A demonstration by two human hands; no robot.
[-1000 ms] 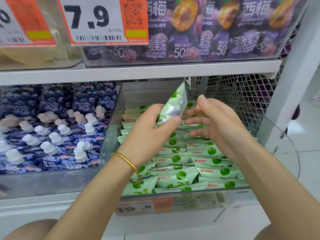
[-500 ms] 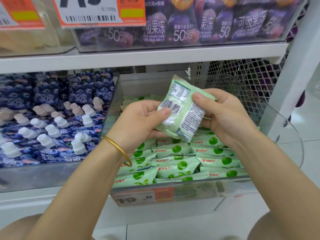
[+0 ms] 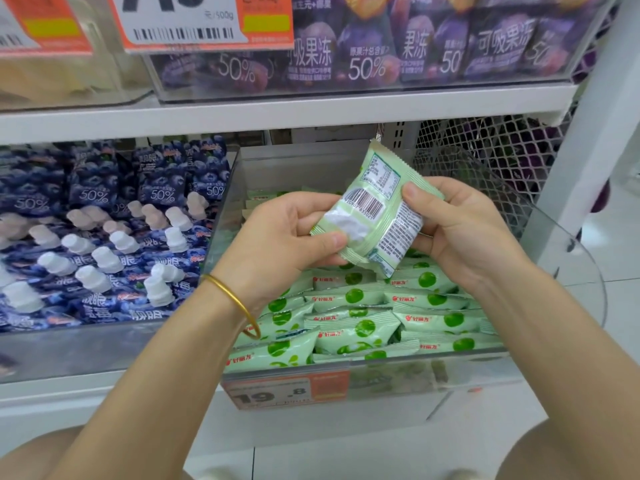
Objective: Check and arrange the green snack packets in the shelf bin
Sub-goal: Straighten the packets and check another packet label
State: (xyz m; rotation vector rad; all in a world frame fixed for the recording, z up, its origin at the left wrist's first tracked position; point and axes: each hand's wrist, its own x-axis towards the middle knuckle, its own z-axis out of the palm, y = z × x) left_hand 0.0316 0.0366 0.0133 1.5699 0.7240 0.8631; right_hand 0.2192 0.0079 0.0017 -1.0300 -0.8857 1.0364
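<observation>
Both hands are up over the clear shelf bin [image 3: 561, 258], which sits at the right end of the lower shelf, beside a white upright post [image 3: 588, 140].

- Held packet [image 3: 377, 209]: one green snack packet, pinched between the two hands above the stack and nearer the bin's back wall than its front. Its back faces the camera, showing a barcode, a printed table and small text. It is tilted, with the crimped top seam pointing up toward the shelf board [image 3: 277, 112].
- Left hand [image 3: 287, 237]: the thumb presses on the packet's lower left edge and the fingers are curled behind it. A gold bangle [image 3: 239, 303] is on the wrist.
- Right hand [image 3: 460, 230]: the thumb is on the packet's upper right edge, with the fingers wrapped behind. The grip looks firm.
- Green packets [image 3: 363, 323] in the bin: many lie face up in overlapping rows, from the front wall toward the back. Each shows green circles and a red logo.
- Front wall of the bin: an orange-and-white price tag [image 3: 287, 393] reads 19.8.
- Left of the bin, on the same shelf: blue pouches [image 3: 104, 237] with white caps, marked 50%.
- Upper shelf: purple pouches [image 3: 381, 53] sit in a clear box, with a larger price tag [image 3: 194, 22] hung in front at the left.
- Behind the bin's right corner: wire mesh [image 3: 502, 147].
</observation>
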